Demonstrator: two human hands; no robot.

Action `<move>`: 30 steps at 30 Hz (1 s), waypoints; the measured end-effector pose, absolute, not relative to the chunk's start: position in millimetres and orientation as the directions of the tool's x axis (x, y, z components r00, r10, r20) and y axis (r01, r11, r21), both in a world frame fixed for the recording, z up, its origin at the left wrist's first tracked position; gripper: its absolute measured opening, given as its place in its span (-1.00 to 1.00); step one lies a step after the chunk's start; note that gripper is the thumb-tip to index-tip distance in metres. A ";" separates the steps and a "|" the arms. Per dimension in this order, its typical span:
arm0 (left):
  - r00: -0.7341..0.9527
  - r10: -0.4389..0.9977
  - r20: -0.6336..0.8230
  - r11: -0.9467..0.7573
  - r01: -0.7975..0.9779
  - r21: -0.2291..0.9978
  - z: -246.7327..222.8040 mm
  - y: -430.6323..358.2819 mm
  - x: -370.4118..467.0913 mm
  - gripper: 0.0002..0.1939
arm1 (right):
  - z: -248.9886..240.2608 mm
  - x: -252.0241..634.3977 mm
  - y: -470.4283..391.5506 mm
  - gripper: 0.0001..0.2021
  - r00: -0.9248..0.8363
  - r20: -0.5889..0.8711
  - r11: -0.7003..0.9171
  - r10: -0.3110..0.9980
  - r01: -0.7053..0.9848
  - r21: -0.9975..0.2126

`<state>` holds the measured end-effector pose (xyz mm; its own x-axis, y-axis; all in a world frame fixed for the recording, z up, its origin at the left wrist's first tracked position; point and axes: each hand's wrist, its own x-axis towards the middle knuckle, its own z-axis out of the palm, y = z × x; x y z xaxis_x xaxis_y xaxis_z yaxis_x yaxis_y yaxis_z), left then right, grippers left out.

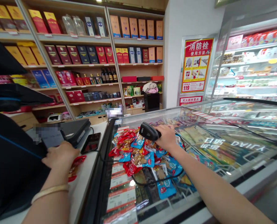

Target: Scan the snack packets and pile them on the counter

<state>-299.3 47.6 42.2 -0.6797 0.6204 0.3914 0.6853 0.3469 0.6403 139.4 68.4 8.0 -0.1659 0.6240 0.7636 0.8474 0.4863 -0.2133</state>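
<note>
My right hand (167,137) grips a black handheld barcode scanner (149,131) above the glass lid of a display freezer (222,174). Under the scanner lies a heap of red and blue snack packets (139,157), and its black cable (150,183) loops across the glass. At the left, my left hand (60,154) is closed beside a pale, card-like sheet (51,137). Its fingertips are hidden, so what it holds cannot be made out. A single red snack packet (76,168) rests on the white counter (82,189) by that wrist.
A dark phone (91,143) lies on the counter next to a black flat-topped device (79,129). Black monitor equipment (10,149) fills the left side. Shelves of boxed bottles (87,54) stand behind, and price labels (121,199) show along the freezer's near left edge.
</note>
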 end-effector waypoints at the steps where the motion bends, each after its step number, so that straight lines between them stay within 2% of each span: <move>1: -0.688 0.554 0.469 0.319 0.695 0.644 40.7 48.7 -297.7 -0.63 | 7.8 140.2 69.3 -0.81 -0.151 0.762 0.476 0.630 0.850 -0.225; 3: -0.669 0.444 0.596 0.277 0.735 0.618 41.0 49.6 -286.6 -0.72 | 7.7 141.6 70.8 -0.81 -0.124 0.758 0.458 0.640 0.854 -0.248; 5: -0.539 0.488 0.687 0.130 0.823 0.553 43.3 50.4 -266.6 -0.83 | 7.8 142.8 71.8 -0.81 -0.102 0.753 0.442 0.650 0.857 -0.265; 7: -0.357 0.608 0.709 -0.035 0.880 0.473 44.3 52.3 -240.8 -0.79 | 8.2 143.5 72.3 -0.81 -0.090 0.750 0.432 0.655 0.860 -0.273; 10: -0.010 0.795 0.606 -0.317 0.846 0.429 37.6 56.6 -201.2 -0.65 | 9.0 143.8 72.4 -0.81 -0.087 0.751 0.432 0.655 0.858 -0.278; 12: 0.173 0.842 0.512 -0.437 0.775 0.457 28.7 59.0 -180.9 -0.54 | 9.5 143.5 72.1 -0.80 -0.092 0.750 0.436 0.655 0.857 -0.275; 15: 0.313 0.847 0.430 -0.512 0.698 0.501 15.6 61.7 -165.5 -0.43 | 10.0 142.8 71.3 -0.78 -0.112 0.740 0.437 0.664 0.861 -0.262; 18: 0.337 0.848 0.410 -0.517 0.699 0.495 8.2 64.7 -164.7 -0.42 | 10.7 142.2 70.5 -0.78 -0.122 0.729 0.434 0.673 0.864 -0.256; 24: 0.297 0.861 0.412 -0.472 0.768 0.432 6.9 68.4 -167.2 -0.64 | 11.4 141.9 69.9 -0.79 -0.124 0.733 0.439 0.669 0.862 -0.255; 30: 0.128 0.875 0.467 -0.385 0.767 0.513 7.9 68.0 -167.5 -0.77 | 10.4 141.2 70.7 -0.80 -0.125 0.727 0.433 0.675 0.865 -0.253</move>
